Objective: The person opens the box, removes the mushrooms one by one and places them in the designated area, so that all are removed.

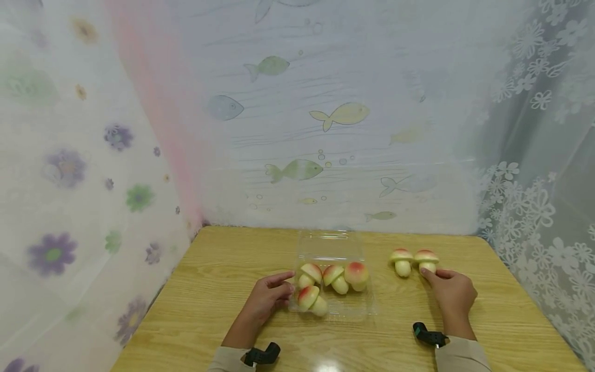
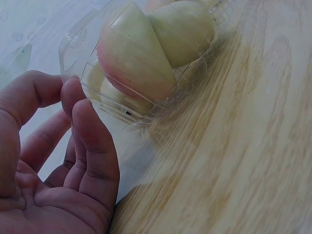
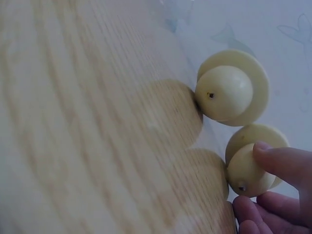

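Observation:
A clear plastic clamshell box (image 1: 341, 311) sits on the table with its lid raised at the back. Several toy mushrooms with red-and-cream caps, one of them (image 1: 340, 279) in the middle, lie inside it. My left hand (image 1: 268, 298) is at the box's left side, its fingertips pinching the rim (image 2: 66, 58). To the right, two more mushrooms lie side by side on the table. My right hand (image 1: 452, 293) grips the stem of the right-hand mushroom (image 3: 248, 170), thumb on top and fingers curled beside it. Its neighbour (image 1: 402, 262) lies untouched just left, stem toward me.
The wooden table (image 1: 209, 289) runs back to a pale curtain (image 1: 279, 139) printed with fish. Flowered sheets hang on the left (image 1: 88, 206) and right (image 1: 534, 206) sides. A black wrist camera (image 1: 262, 355) is strapped on each forearm.

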A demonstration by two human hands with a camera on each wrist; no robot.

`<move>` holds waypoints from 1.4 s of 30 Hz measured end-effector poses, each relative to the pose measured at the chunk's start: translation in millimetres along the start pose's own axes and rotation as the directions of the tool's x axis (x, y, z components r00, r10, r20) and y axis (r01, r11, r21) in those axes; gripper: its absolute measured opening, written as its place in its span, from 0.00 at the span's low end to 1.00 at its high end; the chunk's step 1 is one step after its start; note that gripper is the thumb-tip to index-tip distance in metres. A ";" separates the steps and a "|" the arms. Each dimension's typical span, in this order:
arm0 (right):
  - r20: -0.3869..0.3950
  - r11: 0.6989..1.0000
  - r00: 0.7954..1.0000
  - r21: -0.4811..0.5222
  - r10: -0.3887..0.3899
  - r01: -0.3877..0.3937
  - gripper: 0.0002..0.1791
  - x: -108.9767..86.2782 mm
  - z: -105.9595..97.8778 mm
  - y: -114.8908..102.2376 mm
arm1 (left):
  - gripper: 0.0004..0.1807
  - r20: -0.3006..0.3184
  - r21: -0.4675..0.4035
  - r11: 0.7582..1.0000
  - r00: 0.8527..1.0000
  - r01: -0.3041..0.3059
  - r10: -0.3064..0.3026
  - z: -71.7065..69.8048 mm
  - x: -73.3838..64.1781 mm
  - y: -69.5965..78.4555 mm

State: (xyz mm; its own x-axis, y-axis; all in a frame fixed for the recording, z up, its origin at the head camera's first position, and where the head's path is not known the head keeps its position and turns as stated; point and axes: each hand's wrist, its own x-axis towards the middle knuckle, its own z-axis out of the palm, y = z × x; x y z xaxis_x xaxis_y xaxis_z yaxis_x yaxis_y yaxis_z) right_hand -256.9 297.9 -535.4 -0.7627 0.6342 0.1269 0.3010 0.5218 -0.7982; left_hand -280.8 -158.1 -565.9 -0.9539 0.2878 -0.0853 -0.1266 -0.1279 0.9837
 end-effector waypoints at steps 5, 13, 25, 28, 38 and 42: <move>0.001 1.000 1.000 0.004 0.004 -0.004 0.33 -0.2 0.8 1.5 | 0.28 0.001 0.001 1.000 1.000 0.002 -0.002 -0.1 -1.4 0.0; -0.003 1.000 1.000 -0.010 -0.006 0.006 0.34 0.8 1.2 2.6 | 0.28 0.006 0.004 1.000 1.000 0.002 -0.002 -1.0 -1.2 -0.3; -0.009 0.999 1.000 -0.010 -0.030 0.030 0.33 1.7 0.9 3.9 | 0.29 0.012 0.004 1.000 1.000 -0.004 0.004 -0.9 -1.9 0.1; -0.010 0.999 0.999 -0.011 -0.041 0.041 0.32 1.7 1.2 4.5 | 0.29 0.012 0.001 1.000 1.000 0.000 0.000 -0.3 -2.0 0.9; -0.004 1.000 1.000 -0.012 -0.022 0.022 0.32 1.8 2.7 2.6 | 0.28 0.020 0.004 1.000 1.000 -0.009 0.009 -0.4 -4.0 2.1; 0.001 0.999 0.999 -0.022 -0.035 0.035 0.32 2.3 3.1 3.0 | 0.28 0.016 0.003 1.000 1.000 0.004 -0.004 -0.3 -3.2 2.5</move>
State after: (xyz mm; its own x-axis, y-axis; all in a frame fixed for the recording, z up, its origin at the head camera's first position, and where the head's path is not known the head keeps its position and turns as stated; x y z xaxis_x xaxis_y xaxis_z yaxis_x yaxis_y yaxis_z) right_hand -259.5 299.2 -539.4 -0.7731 0.6152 0.1546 0.2865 0.5561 -0.7802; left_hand -278.1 -159.6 -563.2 -0.9490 0.3033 -0.0865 -0.1292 -0.1237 0.9839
